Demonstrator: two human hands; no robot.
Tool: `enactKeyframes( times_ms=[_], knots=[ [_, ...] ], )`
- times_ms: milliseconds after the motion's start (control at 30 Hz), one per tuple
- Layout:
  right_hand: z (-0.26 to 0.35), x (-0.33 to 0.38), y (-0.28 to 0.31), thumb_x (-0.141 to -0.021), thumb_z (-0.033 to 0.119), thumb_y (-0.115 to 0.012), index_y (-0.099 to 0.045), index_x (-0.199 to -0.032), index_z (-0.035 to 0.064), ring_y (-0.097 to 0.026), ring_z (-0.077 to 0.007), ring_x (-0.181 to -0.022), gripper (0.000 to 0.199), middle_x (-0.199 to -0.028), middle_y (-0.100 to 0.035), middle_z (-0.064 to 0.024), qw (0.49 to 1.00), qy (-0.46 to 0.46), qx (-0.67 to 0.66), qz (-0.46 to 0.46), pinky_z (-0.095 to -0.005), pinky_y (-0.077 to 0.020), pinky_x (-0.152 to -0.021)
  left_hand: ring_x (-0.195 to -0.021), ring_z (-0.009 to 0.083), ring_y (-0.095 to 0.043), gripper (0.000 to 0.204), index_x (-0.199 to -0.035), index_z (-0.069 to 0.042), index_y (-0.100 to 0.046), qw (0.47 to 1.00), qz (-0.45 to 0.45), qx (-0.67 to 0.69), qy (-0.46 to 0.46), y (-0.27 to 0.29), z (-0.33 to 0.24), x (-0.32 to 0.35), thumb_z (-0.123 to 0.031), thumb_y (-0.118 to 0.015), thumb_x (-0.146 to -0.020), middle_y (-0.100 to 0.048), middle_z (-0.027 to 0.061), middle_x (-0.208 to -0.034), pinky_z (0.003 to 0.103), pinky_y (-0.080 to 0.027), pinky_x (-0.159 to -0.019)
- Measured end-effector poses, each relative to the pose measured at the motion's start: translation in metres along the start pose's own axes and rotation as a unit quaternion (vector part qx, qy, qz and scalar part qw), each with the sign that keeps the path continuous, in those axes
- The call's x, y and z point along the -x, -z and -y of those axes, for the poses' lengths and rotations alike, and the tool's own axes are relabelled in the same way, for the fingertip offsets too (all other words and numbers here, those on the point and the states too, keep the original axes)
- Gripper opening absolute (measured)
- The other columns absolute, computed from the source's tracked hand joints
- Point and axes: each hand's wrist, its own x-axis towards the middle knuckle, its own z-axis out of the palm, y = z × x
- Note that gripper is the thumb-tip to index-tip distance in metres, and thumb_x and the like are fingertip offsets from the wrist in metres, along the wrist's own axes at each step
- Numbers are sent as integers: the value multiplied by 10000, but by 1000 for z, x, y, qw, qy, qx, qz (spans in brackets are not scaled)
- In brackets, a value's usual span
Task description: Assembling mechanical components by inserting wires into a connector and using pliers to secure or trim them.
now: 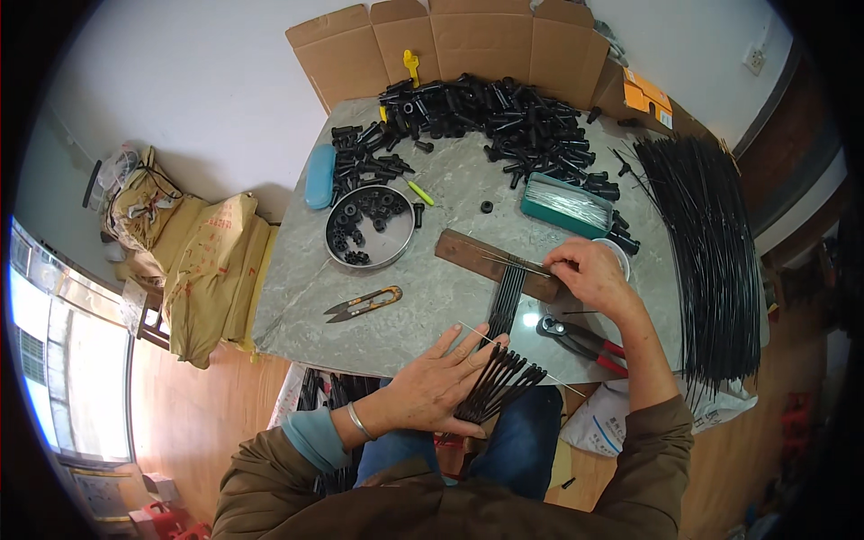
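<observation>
My left hand (430, 389) lies flat with fingers stretched over a row of thin black cords (507, 304) at the table's near edge. The cords run side by side up onto a brown wooden block (463, 252); their looped near ends fan out beside my left palm. A thin metal rod (567, 386) passes by these looped ends. Thumb and fingers of my right hand (589, 277) pinch a thin metal needle (508, 262), which crosses the far ends of the cords above the block. Red-handled pliers (576, 342) lie just below my right hand.
Black thread snips (363, 304) and a round tin (371, 257) of small black parts lie left. A heap of black fittings (486, 112) fills the back. A green box (565, 205) of thin rods stands beyond my right hand; long black cords (711, 270) cover the right edge.
</observation>
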Motion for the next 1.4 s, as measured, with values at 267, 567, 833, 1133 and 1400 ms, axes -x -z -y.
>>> enactKeyframes(
  times_ms=[267, 567, 833, 1133, 1400],
  knots=[
    [15, 0, -3, -800, 107, -593, -699, -870, 56, -640, -279, -775, 136, -834, -660, -107, 998, 3, 68, -3, -359, -491, -697, -1423, 367, -153, 979, -1424, 12, -321, 999, 38, 13, 0, 5, 2, 2, -671, -564, -766, -214, 162, -1531, 518, -140, -1141],
    [21, -6, -8, -814, 90, -598, -691, -883, 44, -636, -284, -781, 125, -847, -658, -110, 998, 15, 65, -7, -365, -485, -693, -1430, 345, -149, 965, -1436, -24, -317, 1000, 11, 26, -4, 3, 4, 6, -649, -595, -755, -223, 131, -1535, 508, -127, -1146],
    [14, -5, -14, -811, 55, -592, -662, -890, 18, -632, -291, -786, 112, -842, -644, -125, 999, 15, 31, -16, -366, -484, -701, -1432, 337, -145, 964, -1438, -36, -316, 999, 5, 31, -6, 1, 4, 6, -630, -618, -742, -217, 129, -1537, 508, -125, -1145],
    [15, -10, -11, -807, 24, -582, -654, -878, 9, -621, -303, -785, 102, -839, -633, -128, 997, 61, 42, -26, -374, -479, -699, -1437, 326, -136, 962, -1431, -37, -327, 999, -3, 37, -13, 1, 5, 7, -616, -642, -731, -206, 131, -1541, 505, -120, -1147],
    [16, -10, -23, -802, 9, -587, -629, -936, 4, -616, -319, -786, 141, -850, -630, -152, 996, 64, 54, -30, -380, -478, -705, -1419, 359, -190, 951, -1347, 49, -400, 999, -31, 37, -25, -1, 7, 9, -629, -627, -720, -229, 176, -1528, 508, -178, -1128]
  ],
)
